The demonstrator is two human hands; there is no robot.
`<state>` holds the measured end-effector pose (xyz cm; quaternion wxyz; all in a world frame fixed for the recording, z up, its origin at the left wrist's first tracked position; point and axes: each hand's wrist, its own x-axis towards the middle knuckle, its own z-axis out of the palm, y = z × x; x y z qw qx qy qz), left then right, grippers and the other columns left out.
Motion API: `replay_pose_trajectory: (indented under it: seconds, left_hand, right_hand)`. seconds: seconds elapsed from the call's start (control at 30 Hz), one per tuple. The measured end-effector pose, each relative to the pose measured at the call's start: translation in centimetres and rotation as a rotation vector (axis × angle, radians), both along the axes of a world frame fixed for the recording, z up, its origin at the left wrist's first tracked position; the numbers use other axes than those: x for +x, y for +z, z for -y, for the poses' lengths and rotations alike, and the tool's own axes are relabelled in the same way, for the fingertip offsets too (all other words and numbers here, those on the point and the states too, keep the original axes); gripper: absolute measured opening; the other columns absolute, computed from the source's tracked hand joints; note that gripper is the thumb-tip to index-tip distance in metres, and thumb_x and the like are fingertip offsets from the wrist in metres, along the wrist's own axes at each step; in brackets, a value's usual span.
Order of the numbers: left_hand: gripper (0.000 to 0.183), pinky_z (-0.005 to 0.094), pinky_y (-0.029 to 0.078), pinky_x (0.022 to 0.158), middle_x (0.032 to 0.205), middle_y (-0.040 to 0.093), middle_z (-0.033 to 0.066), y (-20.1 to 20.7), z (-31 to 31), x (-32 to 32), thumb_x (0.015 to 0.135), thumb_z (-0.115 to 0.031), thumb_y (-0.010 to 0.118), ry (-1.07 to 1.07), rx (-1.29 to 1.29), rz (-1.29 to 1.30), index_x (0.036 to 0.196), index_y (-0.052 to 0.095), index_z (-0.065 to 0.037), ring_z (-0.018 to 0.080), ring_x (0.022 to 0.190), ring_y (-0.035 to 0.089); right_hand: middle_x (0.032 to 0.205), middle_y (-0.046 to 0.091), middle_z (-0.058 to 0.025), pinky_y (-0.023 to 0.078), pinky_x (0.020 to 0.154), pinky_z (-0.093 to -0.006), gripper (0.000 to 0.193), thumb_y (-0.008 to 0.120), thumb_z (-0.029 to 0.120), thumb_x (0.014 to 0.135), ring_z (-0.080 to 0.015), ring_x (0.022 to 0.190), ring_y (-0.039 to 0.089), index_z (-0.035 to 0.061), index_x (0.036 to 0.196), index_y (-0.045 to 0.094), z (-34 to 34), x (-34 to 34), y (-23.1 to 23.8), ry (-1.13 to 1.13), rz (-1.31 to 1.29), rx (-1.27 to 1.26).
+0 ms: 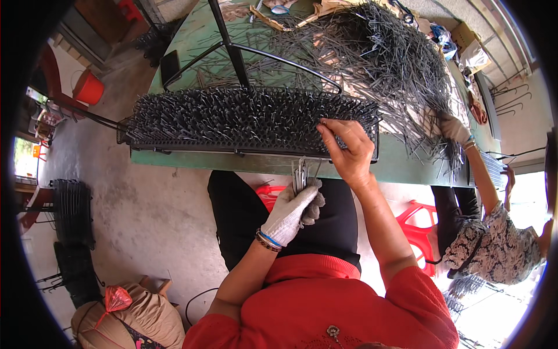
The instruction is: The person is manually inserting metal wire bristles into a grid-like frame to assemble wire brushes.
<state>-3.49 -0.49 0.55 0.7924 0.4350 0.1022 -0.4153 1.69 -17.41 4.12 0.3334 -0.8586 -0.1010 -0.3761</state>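
My left hand [289, 215], in a white knitted glove, is closed round a bundle of thin grey strips [300, 175] whose ends stick up toward the table edge. Bare, my right hand [352, 152] reaches over the right end of a long black perforated rack [200, 145]. Its thumb and index finger are pinched together at the rack; whatever is between them is too small to make out. Many thin dark pieces [232, 116] stand upright, close together, in the rack's holes.
The rack's black frame [233, 58] rises over the green table [157, 87]. A large heap of loose dark strips [395, 52] covers the table's far right. There, a co-worker's gloved hand [454, 128] touches the strips. A black phone [170, 67] lies at the left.
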Motion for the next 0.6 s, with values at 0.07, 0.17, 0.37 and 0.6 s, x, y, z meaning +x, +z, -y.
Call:
replay_pose_trajectory:
  seconds: [0.07, 0.17, 0.37, 0.6]
  left_hand:
    - [0.021, 0.0175, 0.043, 0.044, 0.079, 0.064, 0.0021, -0.04, -0.06, 0.00, 0.095, -0.018, 0.055, 0.005, -0.001, -0.006, 0.112, 0.057, -0.006, 0.0063, 0.057, 0.057]
    - [0.021, 0.0175, 0.042, 0.044, 0.079, 0.064, 0.0020, -0.07, -0.11, 0.04, 0.095, -0.018, 0.055, 0.014, -0.015, 0.009, 0.112, 0.057, -0.006, 0.0063, 0.056, 0.057]
    - [0.020, 0.0174, 0.042, 0.044, 0.079, 0.064, 0.0020, 0.11, -0.08, 0.01, 0.095, -0.017, 0.055, 0.010, -0.012, 0.002, 0.111, 0.057, -0.006, 0.0065, 0.057, 0.057]
    - [0.020, 0.0175, 0.041, 0.045, 0.078, 0.063, 0.0019, 0.04, -0.09, -0.02, 0.095, -0.017, 0.055, 0.005, -0.004, -0.008, 0.111, 0.057, -0.006, 0.0062, 0.056, 0.056]
  right_hand:
    - [0.088, 0.070, -0.0107, 0.050, 0.070, -0.0304, 0.015, 0.073, 0.000, 0.077, -0.0231, 0.077, 0.065, 0.0012, 0.091, 0.069, 0.04, 0.04, -0.05, -0.013, 0.011, -0.007]
    - [0.088, 0.070, -0.0107, 0.050, 0.070, -0.0306, 0.015, 0.074, 0.000, 0.076, -0.0236, 0.076, 0.065, 0.0011, 0.091, 0.069, 0.17, 0.11, -0.21, -0.039, 0.011, 0.000]
    - [0.088, 0.069, -0.0104, 0.050, 0.069, -0.0305, 0.016, 0.073, 0.000, 0.076, -0.0232, 0.076, 0.065, 0.0011, 0.091, 0.068, 0.31, 0.13, 0.05, -0.018, 0.021, -0.034]
    - [0.089, 0.070, -0.0100, 0.049, 0.071, -0.0313, 0.017, 0.073, 0.000, 0.077, -0.0228, 0.077, 0.065, 0.0009, 0.093, 0.069, 0.52, 0.14, -0.26, 0.059, -0.020, -0.036]
